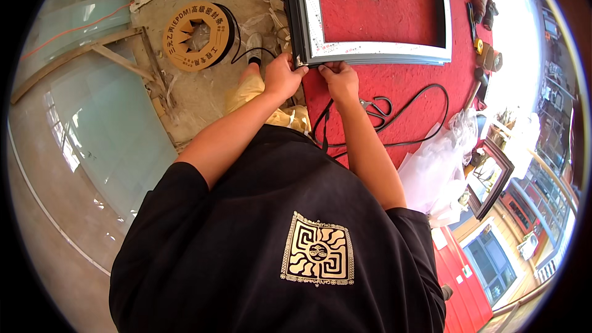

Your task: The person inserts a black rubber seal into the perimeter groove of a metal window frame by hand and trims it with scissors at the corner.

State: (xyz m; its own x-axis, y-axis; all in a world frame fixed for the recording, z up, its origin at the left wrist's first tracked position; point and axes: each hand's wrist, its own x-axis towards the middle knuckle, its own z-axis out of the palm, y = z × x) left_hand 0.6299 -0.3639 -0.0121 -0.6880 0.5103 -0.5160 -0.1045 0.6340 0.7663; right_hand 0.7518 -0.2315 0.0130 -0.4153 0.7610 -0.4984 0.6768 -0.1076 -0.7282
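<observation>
1. The person is working at the near left corner of a white and grey window frame [379, 50]. It looks like they are fitting a black strip [448, 100] there.
2. To do this well, the two grips should be staying close together, pushing a little bit at a time, and turning the corner slowly. The strip should be going in flat, without twisting or stretching.
3. The left grip [285, 77] is bending its fingers right at that corner. The right grip [341, 80] is bending its fingers just beside it, under the near side. The fingertips are hiding what they are touching, so I cannot tell if either one is pinching the strip.
4. The frame is lying flat on the red table [394, 83], along the left edge. Its left side is pointing away from the person, beside that edge. Its near side is pointing across, toward the table's right edge.
5. The far end is going out of view, so I cannot tell which way is longer.
6. The strip is making a big loop nearer the person, stretching mostly left to right, near the scissors [365, 104].
7. A thin black line is also running from the cardboard reel [216, 34] on the floor toward the left grip.
</observation>
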